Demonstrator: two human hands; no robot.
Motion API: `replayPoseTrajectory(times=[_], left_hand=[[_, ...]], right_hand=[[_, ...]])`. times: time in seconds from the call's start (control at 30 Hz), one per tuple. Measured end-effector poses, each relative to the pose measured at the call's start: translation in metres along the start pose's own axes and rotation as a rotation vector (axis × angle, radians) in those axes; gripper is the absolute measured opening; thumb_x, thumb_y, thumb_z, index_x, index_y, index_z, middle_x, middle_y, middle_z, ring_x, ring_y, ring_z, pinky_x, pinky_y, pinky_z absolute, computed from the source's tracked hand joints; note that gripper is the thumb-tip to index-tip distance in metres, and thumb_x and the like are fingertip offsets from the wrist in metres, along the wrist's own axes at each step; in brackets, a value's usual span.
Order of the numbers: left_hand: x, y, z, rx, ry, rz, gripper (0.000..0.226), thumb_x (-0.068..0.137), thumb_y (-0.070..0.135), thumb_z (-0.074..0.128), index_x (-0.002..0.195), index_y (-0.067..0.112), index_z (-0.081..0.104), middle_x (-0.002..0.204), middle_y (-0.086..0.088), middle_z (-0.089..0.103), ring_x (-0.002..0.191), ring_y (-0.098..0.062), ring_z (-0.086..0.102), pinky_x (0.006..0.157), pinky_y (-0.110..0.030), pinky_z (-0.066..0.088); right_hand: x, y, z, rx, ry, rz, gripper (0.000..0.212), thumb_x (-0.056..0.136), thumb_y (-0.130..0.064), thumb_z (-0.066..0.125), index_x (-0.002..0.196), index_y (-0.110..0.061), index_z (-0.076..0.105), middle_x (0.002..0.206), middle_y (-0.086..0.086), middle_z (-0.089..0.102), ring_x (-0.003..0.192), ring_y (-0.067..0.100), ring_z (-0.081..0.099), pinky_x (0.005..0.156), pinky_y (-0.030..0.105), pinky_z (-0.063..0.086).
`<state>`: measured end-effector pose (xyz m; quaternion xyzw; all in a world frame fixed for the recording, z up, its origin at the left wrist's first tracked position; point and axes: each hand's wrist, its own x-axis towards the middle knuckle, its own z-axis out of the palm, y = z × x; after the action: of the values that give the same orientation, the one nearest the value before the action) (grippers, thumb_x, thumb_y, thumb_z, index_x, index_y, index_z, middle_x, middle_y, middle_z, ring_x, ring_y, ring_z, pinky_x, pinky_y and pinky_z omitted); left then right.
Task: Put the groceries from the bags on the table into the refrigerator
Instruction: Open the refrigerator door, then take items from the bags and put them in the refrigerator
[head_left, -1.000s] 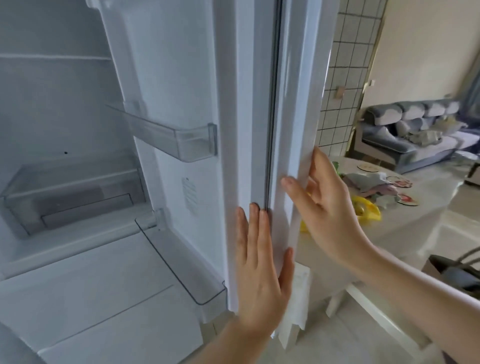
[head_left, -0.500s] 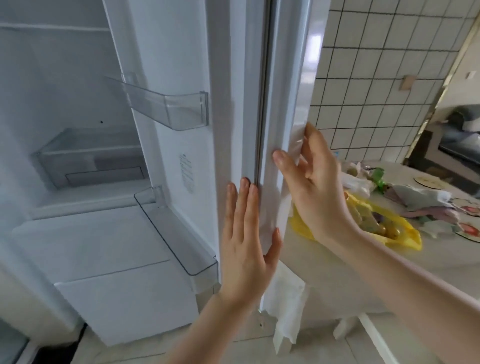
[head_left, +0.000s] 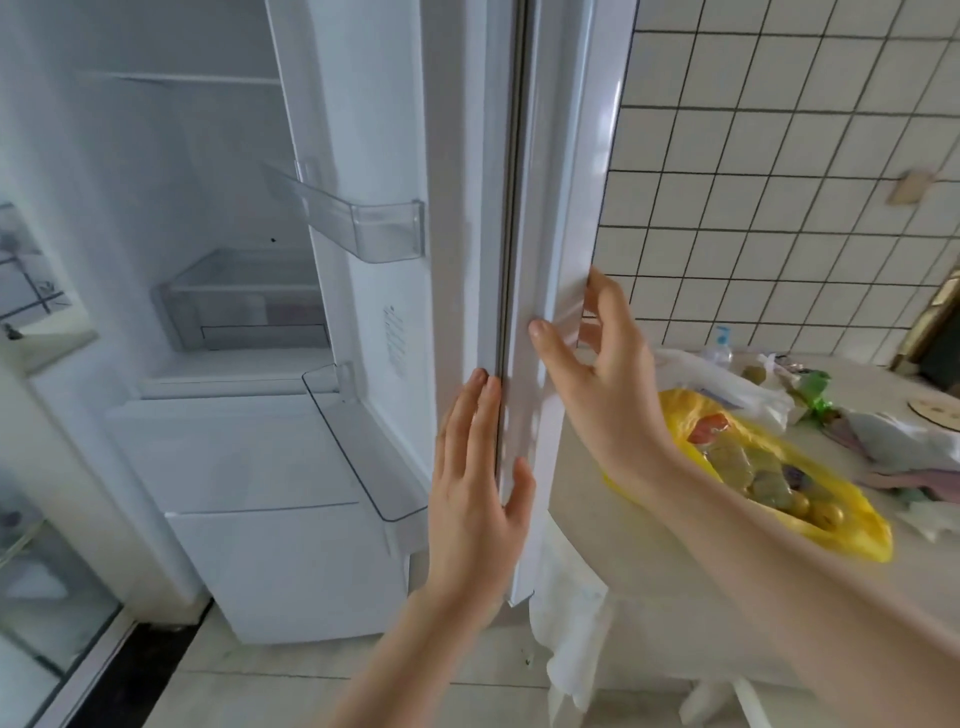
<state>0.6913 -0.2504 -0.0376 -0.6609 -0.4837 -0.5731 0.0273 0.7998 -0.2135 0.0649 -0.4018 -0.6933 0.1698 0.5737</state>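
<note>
Left hand (head_left: 475, 470): flat against the inner edge of the fridge door (head_left: 524, 218), fingers straight and together, thumb spread to the outer side of the edge; holds nothing.
Right hand (head_left: 605, 387): just above and to the right of the left hand, thumb on the door edge, fingers reaching round the outer face; fingers only slightly bent, holds nothing.
Door: open, edge-on between the two hands; two clear door bins (head_left: 374, 228) to the left of the left hand appear unfilled.
Fridge (head_left: 171, 171): interior well left of the left hand; shelves and a clear drawer (head_left: 239, 301) show no groceries.
Groceries: a yellow bag (head_left: 779, 467) with round greenish items lies on the counter (head_left: 670, 582), just right of the right forearm; a white bag (head_left: 727, 387) and further wrapped items lie beyond it, contents unclear.
Progress: judged early. Door opening is in hand; nothing visible has been stowed.
Remaining: release the door, take items from the bags, place them on shelves or in bins, shut the door.
Risk: the door stands close against the counter, so its swing may be limited.
</note>
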Motion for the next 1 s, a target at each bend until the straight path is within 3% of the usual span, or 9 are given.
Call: replayPoseTrajectory(times=[0.17, 0.3, 0.43, 0.53, 0.6, 0.67, 0.77, 0.87, 1.0], left_hand=[[-0.005, -0.003, -0.002, -0.024, -0.035, -0.027, 0.06, 0.088, 0.001, 0.059, 0.144, 0.011, 0.041, 0.148, -0.002, 0.039, 0.134, -0.008, 0.035, 0.11, -0.019, 0.027], [-0.013, -0.002, -0.004, -0.049, -0.07, -0.018, 0.053, 0.089, 0.007, 0.055, 0.14, 0.016, 0.049, 0.143, 0.003, 0.041, 0.125, -0.01, 0.043, 0.103, -0.007, 0.027], [-0.026, 0.001, 0.003, -0.082, -0.117, -0.044, 0.047, 0.09, 0.018, 0.046, 0.136, 0.02, 0.051, 0.143, 0.005, 0.039, 0.132, -0.005, 0.04, 0.102, -0.009, 0.033], [-0.039, 0.004, 0.01, -0.089, -0.131, -0.052, 0.046, 0.087, 0.001, 0.05, 0.128, 0.02, 0.057, 0.143, 0.005, 0.039, 0.132, -0.004, 0.037, 0.099, -0.006, 0.032], [-0.048, 0.009, 0.014, -0.097, -0.137, -0.077, 0.05, 0.082, -0.012, 0.053, 0.123, 0.017, 0.06, 0.141, 0.0, 0.042, 0.13, 0.008, 0.033, 0.093, -0.001, 0.033], [-0.06, 0.015, 0.017, -0.099, -0.154, -0.099, 0.049, 0.079, -0.016, 0.056, 0.119, 0.013, 0.062, 0.139, -0.003, 0.044, 0.124, 0.02, 0.031, 0.087, 0.003, 0.032], [-0.079, 0.025, 0.027, -0.094, -0.175, -0.119, 0.046, 0.078, -0.017, 0.058, 0.113, 0.012, 0.064, 0.135, -0.001, 0.046, 0.119, 0.025, 0.031, 0.084, 0.006, 0.029], [-0.096, 0.04, 0.044, -0.08, -0.204, -0.172, 0.045, 0.077, -0.017, 0.057, 0.108, 0.013, 0.066, 0.131, 0.002, 0.048, 0.111, 0.022, 0.04, 0.081, 0.006, 0.03], [-0.124, 0.062, 0.082, -0.039, -0.256, -0.283, 0.046, 0.074, -0.017, 0.056, 0.102, 0.017, 0.068, 0.124, 0.003, 0.055, 0.112, -0.004, 0.048, 0.088, 0.005, 0.025]], right_hand=[[-0.004, 0.004, -0.006, -0.042, 0.023, 0.055, 0.036, 0.092, -0.031, 0.061, 0.122, -0.014, 0.051, 0.109, -0.007, 0.063, 0.103, 0.01, 0.059, 0.091, 0.025, 0.048], [-0.016, 0.008, -0.011, -0.039, 0.046, 0.095, 0.031, 0.093, -0.027, 0.06, 0.121, -0.018, 0.053, 0.112, -0.011, 0.062, 0.104, 0.006, 0.06, 0.09, 0.028, 0.05], [-0.033, 0.017, -0.022, -0.073, 0.037, 0.148, 0.027, 0.094, -0.028, 0.059, 0.12, -0.021, 0.055, 0.112, -0.01, 0.063, 0.102, 0.002, 0.061, 0.088, 0.031, 0.053], [-0.052, 0.027, -0.033, -0.029, 0.04, 0.204, 0.027, 0.095, -0.035, 0.056, 0.117, -0.02, 0.058, 0.109, -0.009, 0.066, 0.104, 0.008, 0.063, 0.087, 0.043, 0.054], [-0.068, 0.033, -0.041, -0.004, 0.046, 0.229, 0.026, 0.095, -0.038, 0.054, 0.116, -0.022, 0.06, 0.108, -0.009, 0.066, 0.104, 0.011, 0.064, 0.087, 0.045, 0.054], [-0.086, 0.041, -0.049, 0.001, 0.044, 0.258, 0.026, 0.095, -0.038, 0.053, 0.115, -0.022, 0.061, 0.107, -0.007, 0.066, 0.103, 0.013, 0.064, 0.087, 0.045, 0.054], [-0.113, 0.056, -0.067, 0.027, 0.066, 0.316, 0.027, 0.095, -0.037, 0.053, 0.114, -0.02, 0.062, 0.105, -0.004, 0.067, 0.099, 0.014, 0.066, 0.087, 0.046, 0.054], [-0.139, 0.077, -0.093, 0.095, 0.102, 0.408, 0.019, 0.097, -0.025, 0.054, 0.111, -0.015, 0.064, 0.099, 0.001, 0.068, 0.091, 0.013, 0.067, 0.081, 0.047, 0.057], [-0.167, 0.112, -0.137, 0.121, 0.109, 0.519, 0.013, 0.096, -0.019, 0.054, 0.103, -0.021, 0.065, 0.1, 0.004, 0.068, 0.093, 0.014, 0.066, 0.079, 0.047, 0.058]])
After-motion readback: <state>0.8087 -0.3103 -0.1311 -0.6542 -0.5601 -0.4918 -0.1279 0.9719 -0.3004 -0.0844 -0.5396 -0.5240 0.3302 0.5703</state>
